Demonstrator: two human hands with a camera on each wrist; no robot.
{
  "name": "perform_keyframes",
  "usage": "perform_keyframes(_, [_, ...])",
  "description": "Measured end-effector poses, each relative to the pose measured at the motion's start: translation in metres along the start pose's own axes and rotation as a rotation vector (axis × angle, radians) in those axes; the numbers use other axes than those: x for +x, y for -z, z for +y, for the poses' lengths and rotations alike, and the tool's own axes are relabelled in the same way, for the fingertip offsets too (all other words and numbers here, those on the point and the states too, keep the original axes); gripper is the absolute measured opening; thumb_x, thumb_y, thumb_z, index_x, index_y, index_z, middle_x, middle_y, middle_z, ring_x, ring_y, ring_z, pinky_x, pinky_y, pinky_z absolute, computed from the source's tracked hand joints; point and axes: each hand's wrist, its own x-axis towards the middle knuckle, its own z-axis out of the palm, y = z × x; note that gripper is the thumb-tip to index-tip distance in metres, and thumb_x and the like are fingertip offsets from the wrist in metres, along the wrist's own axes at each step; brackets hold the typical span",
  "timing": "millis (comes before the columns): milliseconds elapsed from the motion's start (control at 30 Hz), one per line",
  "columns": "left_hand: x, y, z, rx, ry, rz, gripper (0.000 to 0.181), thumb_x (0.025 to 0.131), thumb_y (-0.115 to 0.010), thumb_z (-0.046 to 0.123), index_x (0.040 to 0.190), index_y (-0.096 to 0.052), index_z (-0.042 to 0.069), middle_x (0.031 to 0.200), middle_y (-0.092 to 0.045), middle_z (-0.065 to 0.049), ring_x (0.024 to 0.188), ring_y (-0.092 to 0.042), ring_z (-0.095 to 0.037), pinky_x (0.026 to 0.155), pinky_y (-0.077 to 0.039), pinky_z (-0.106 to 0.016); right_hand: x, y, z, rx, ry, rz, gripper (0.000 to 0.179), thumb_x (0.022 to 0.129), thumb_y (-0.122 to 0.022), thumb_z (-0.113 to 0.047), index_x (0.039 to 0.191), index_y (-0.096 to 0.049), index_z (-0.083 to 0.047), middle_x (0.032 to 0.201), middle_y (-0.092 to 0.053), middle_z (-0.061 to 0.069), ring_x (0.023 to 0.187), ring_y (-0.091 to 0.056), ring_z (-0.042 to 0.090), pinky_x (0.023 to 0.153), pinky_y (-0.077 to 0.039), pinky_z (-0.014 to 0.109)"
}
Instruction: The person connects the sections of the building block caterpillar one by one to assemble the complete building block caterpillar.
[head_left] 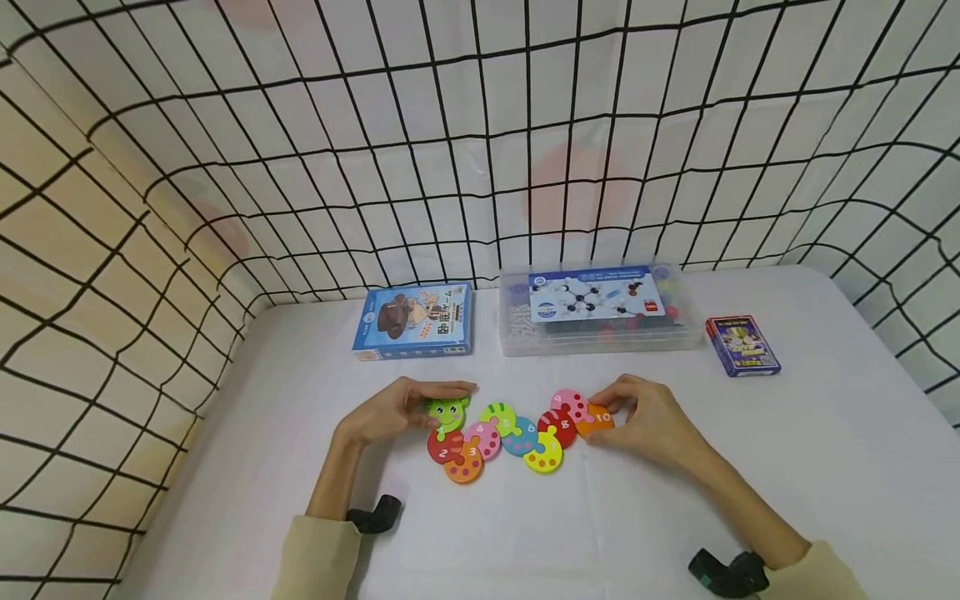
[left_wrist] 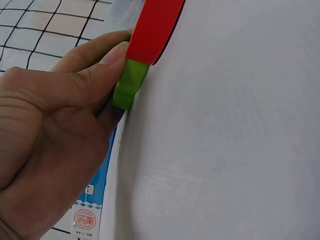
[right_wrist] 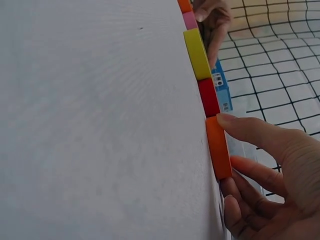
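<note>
A wooden caterpillar number puzzle (head_left: pixel 519 435) lies on the white table in a wavy line, its round coloured pieces joined edge to edge. At its left end, the thumb and fingers of my left hand (head_left: pixel 386 410) grip the green smiling head piece (head_left: pixel 447 413). The left wrist view shows the green edge (left_wrist: pixel 131 82) beside the thumb, with a red piece (left_wrist: pixel 156 30) adjoining. My right hand (head_left: pixel 654 418) pinches the orange piece marked 10 (head_left: pixel 597 419) at the right end. In the right wrist view, thumb and fingers touch opposite sides of that orange piece (right_wrist: pixel 219 147).
Behind the puzzle stand a blue game box (head_left: pixel 414 321) and a clear plastic case (head_left: pixel 600 337) with a molecule picture. A small purple card box (head_left: pixel 742 346) lies at the right. Black wire mesh (head_left: pixel 465 167) encloses the table's back and sides.
</note>
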Motion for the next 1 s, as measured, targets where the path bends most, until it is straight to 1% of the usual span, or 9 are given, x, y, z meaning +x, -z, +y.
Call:
perform_keyframes(133, [0.0049, -0.0006, 0.0005, 0.012, 0.001, -0.02, 0.059, 0.092, -0.062, -0.011, 0.146, -0.06, 0.011, 0.157, -0.054, -0.001, 0.154, -0.04, -0.023, 0.119, -0.042, -0.026, -0.0058, 0.0022, 0.0003, -0.002, -0.021, 0.002, 0.036, 0.072, -0.095, -0.027, 0.103, -0.08, -0.014, 0.096, -0.072, -0.003, 0.089, -0.059, 0.015, 0.068, -0.047, 0.019])
perform_keyframes(233, [0.0062, -0.0007, 0.0011, 0.011, 0.004, -0.021, 0.059, 0.091, -0.061, -0.013, 0.145, -0.061, 0.011, 0.156, -0.055, -0.001, 0.154, -0.04, -0.022, 0.116, -0.043, -0.019, -0.0084, 0.0019, 0.0003, 0.001, -0.026, 0.002, 0.037, 0.074, -0.094, -0.027, 0.104, -0.08, -0.013, 0.097, -0.072, -0.002, 0.089, -0.059, 0.015, 0.068, -0.047, 0.019])
perform_keyframes(467, [0.0069, -0.0005, 0.0011, 0.004, 0.011, -0.022, 0.058, 0.091, -0.062, -0.012, 0.144, -0.061, 0.011, 0.155, -0.056, -0.001, 0.154, -0.041, -0.022, 0.119, -0.043, -0.026, -0.0099, 0.0001, -0.0004, 0.009, -0.034, 0.013, 0.037, 0.074, -0.094, -0.027, 0.105, -0.079, -0.013, 0.097, -0.072, -0.002, 0.088, -0.059, 0.016, 0.069, -0.047, 0.018])
perform_keyframes(700, [0.0083, -0.0009, 0.0009, -0.014, 0.017, -0.03, 0.06, 0.09, -0.061, -0.014, 0.144, -0.061, 0.01, 0.156, -0.055, -0.002, 0.154, -0.04, -0.022, 0.115, -0.043, -0.018, -0.0108, -0.0001, 0.0007, 0.023, -0.04, 0.018, 0.037, 0.074, -0.094, -0.027, 0.105, -0.08, -0.014, 0.096, -0.071, -0.002, 0.088, -0.059, 0.016, 0.068, -0.047, 0.019])
perform_keyframes(867, [0.0076, -0.0004, 0.001, -0.011, 0.017, -0.029, 0.06, 0.09, -0.061, -0.014, 0.145, -0.061, 0.011, 0.156, -0.055, -0.001, 0.154, -0.039, -0.022, 0.116, -0.042, -0.017, -0.0103, -0.0006, 0.0002, 0.024, -0.033, 0.025, 0.036, 0.073, -0.095, -0.026, 0.105, -0.081, -0.014, 0.094, -0.071, -0.003, 0.086, -0.059, 0.015, 0.067, -0.046, 0.019])
perform_keyframes(933, [0.0074, -0.0003, 0.0012, -0.013, 0.017, -0.029, 0.06, 0.09, -0.061, -0.014, 0.145, -0.061, 0.011, 0.157, -0.054, -0.001, 0.154, -0.04, -0.022, 0.117, -0.042, -0.02, -0.0098, -0.0005, -0.0005, 0.017, -0.03, 0.029, 0.036, 0.073, -0.095, -0.024, 0.104, -0.081, -0.014, 0.093, -0.071, -0.003, 0.086, -0.059, 0.015, 0.067, -0.047, 0.019])
perform_keyframes(1000, [0.0076, -0.0005, 0.002, -0.018, 0.016, -0.032, 0.06, 0.09, -0.061, -0.014, 0.145, -0.061, 0.011, 0.157, -0.054, -0.001, 0.154, -0.04, -0.023, 0.119, -0.042, -0.026, -0.0097, -0.0001, -0.0012, 0.006, -0.029, 0.031, 0.035, 0.073, -0.095, -0.023, 0.103, -0.081, -0.013, 0.093, -0.071, -0.003, 0.086, -0.059, 0.016, 0.068, -0.047, 0.019])
